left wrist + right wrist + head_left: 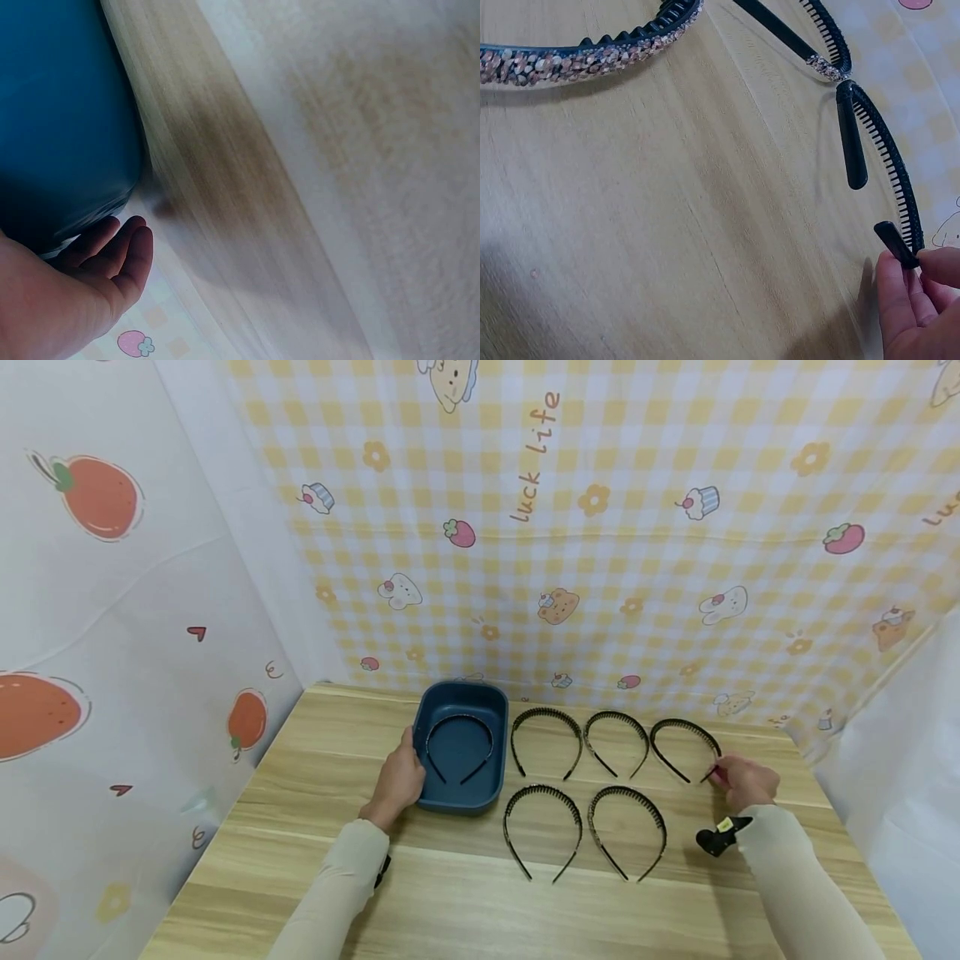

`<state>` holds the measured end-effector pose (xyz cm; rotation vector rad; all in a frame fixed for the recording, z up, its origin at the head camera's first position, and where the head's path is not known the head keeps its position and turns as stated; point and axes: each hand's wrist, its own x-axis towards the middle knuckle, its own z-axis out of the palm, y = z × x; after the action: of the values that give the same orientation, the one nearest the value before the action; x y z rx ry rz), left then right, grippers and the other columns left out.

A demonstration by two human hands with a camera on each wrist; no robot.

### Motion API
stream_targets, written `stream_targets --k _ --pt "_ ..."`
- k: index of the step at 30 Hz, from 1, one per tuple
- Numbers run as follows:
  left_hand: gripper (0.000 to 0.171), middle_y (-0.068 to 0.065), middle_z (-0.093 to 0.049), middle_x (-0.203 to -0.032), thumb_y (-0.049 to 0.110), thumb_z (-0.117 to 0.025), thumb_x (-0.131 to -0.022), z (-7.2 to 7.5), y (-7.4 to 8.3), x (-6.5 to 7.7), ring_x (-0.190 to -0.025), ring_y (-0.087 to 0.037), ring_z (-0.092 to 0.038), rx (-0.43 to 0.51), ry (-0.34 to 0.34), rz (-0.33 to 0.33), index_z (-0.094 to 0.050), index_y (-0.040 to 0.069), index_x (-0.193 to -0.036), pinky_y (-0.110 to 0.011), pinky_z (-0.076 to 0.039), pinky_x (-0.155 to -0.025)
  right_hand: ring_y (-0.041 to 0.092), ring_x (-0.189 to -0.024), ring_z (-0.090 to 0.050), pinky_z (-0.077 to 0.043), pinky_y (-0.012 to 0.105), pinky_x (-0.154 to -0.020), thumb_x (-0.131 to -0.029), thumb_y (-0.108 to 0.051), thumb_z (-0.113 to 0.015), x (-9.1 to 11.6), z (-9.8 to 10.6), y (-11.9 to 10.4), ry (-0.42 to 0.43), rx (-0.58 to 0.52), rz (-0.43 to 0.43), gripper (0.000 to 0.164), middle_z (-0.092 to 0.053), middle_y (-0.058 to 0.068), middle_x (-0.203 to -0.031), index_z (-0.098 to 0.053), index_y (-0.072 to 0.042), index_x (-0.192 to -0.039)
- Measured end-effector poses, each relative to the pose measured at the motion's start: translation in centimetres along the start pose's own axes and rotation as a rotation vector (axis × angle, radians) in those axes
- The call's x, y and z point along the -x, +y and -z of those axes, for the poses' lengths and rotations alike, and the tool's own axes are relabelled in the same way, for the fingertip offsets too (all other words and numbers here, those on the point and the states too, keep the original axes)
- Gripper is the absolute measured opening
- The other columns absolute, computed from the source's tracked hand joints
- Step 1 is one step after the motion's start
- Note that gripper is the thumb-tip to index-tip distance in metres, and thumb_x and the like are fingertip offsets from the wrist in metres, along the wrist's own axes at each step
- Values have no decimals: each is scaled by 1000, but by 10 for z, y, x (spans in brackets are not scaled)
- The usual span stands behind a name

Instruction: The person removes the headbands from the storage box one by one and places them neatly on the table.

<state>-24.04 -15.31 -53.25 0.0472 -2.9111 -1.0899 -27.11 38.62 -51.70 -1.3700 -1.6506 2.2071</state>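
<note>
A deep blue bin (460,802) with rounded corners stands toward the back of the table. My left hand (397,779) grips its left wall; in the left wrist view the fingers (135,262) curl at its lower edge. Inside the bin lies one thin headband (491,742). With thumb and fingers my right hand (746,779) pinches the right end of a black toothed headband (686,723), the rightmost of the back row. In the right wrist view its tip (889,236) pokes out between the fingers.
Two more toothed headbands, one at left (546,713) and one in the middle (617,716), complete the back row. Nearer me lie a front-left headband (542,791) and a front-right headband (628,792). Behind the wooden table (450,902) hangs a yellow checked cloth (630,552).
</note>
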Motion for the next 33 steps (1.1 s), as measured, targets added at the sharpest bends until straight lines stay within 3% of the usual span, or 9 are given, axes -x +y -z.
stream_targets --k 9,22,33 --pt "55 -15 -65 -86 2 -35 -100 0 1 -1 -74 -24 -62 -5 6 5 -24 -3 -154 -44 -52 -75 10 -58 -68 -58 24 -74 -90 8 -62 6 1 -3 -24 3 -26 19 -64 1 -57 -48 -3 -96" --pt "55 -17 -66 -92 3 -35 -100 0 1 -2 -83 -28 -65 1 0 2 -23 -2 -154 -47 -52 -82 12 -59 -69 -59 27 -70 -88 9 -63 7 6 -6 -7 -9 -43 20 -66 4 -57 -49 -4 -95" --pt "54 -26 -67 -108 0 -33 -99 0 0 1 -95 -37 -67 8 34 -25 -25 -6 -152 -52 -52 -86 9 -57 -64 -58 25 -61 -89 5 -59 20 -6 -5 17 37 65 13 -61 -1 -59 -55 -6 -96"
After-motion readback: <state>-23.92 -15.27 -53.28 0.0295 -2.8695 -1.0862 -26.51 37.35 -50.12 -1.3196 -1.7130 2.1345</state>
